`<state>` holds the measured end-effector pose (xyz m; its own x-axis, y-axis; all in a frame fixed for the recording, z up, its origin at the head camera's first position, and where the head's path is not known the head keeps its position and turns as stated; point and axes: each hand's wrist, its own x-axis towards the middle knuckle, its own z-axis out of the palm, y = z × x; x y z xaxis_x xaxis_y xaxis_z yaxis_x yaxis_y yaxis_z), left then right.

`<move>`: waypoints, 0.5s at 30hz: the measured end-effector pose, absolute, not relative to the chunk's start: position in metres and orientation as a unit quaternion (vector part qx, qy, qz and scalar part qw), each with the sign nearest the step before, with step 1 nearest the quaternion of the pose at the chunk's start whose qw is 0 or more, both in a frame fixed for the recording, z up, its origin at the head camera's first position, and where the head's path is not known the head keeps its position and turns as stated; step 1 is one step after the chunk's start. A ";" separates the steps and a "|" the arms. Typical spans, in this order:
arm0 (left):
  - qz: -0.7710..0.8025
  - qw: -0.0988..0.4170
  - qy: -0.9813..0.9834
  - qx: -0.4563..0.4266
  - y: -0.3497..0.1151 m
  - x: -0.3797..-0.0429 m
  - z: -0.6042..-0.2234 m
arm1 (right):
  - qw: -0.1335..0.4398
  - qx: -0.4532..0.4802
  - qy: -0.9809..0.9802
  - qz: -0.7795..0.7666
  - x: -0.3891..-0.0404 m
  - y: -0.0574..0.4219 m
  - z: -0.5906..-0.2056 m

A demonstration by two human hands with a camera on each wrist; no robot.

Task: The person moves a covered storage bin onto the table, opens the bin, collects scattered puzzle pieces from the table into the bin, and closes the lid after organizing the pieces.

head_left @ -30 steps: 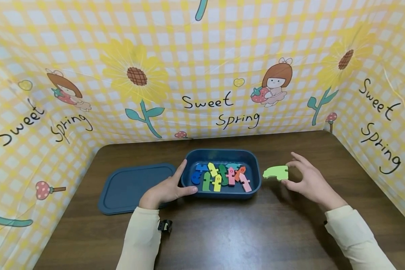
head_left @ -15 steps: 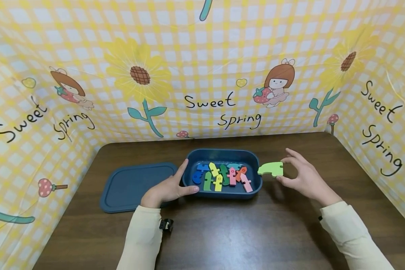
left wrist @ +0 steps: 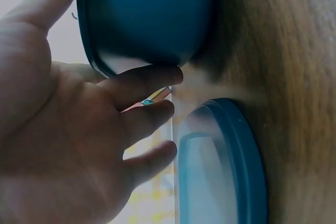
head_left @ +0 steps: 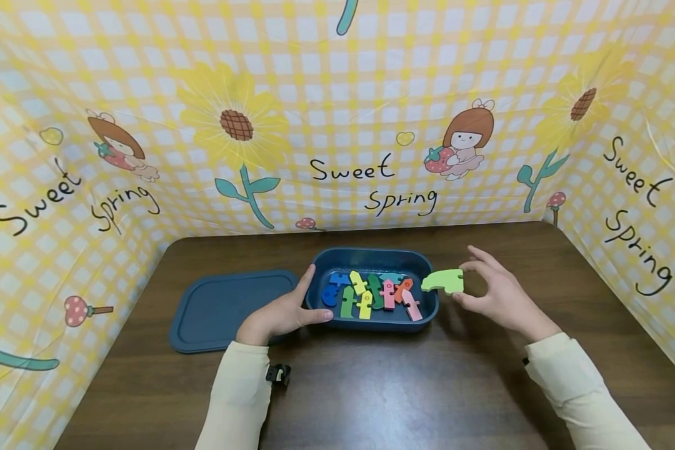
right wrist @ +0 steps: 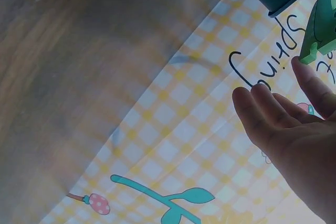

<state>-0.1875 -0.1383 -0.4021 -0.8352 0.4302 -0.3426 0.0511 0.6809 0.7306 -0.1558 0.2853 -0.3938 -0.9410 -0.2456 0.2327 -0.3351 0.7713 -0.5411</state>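
Observation:
My right hand (head_left: 503,296) pinches a light green wooden puzzle piece (head_left: 445,281), rounded at one end and notched at the other, between thumb and index finger. Its rounded end overhangs the right rim of a dark blue box (head_left: 390,325). In the right wrist view, the piece (right wrist: 321,22) appears at the upper right corner, with the other fingers spread apart. My left hand (head_left: 278,314) rests against the box's left end, thumb on the front rim. Its fingers extend along the outside wall in the left wrist view. Inside the box lie several colourful puzzle pieces, including a yellow one (head_left: 365,305).
A dark blue lid (head_left: 225,312) lies flat on the brown table (head_left: 365,394), left of the box and partly behind my left hand. Patterned yellow checked cloth (head_left: 337,112) stands as walls at the back and both sides.
My right hand has moved left with the light green puzzle piece, from beside the box to over its right rim. The left hand stays at the box; the head view has shifted slightly.

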 end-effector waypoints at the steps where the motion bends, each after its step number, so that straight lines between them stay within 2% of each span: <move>1: 0.376 0.254 0.880 0.137 -0.138 -0.187 -0.402 | 0.073 0.154 -0.938 0.301 -0.156 0.285 -0.393; 15: 0.392 0.258 0.871 0.145 -0.139 -0.189 -0.406 | 0.062 0.157 -0.937 0.305 -0.159 0.275 -0.392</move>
<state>-0.1885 -0.1391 -0.4062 -0.8251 0.4552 -0.3346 0.0509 0.6497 0.7584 -0.1590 0.2753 -0.3918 -0.9431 -0.2561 0.2120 -0.3319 0.7647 -0.5523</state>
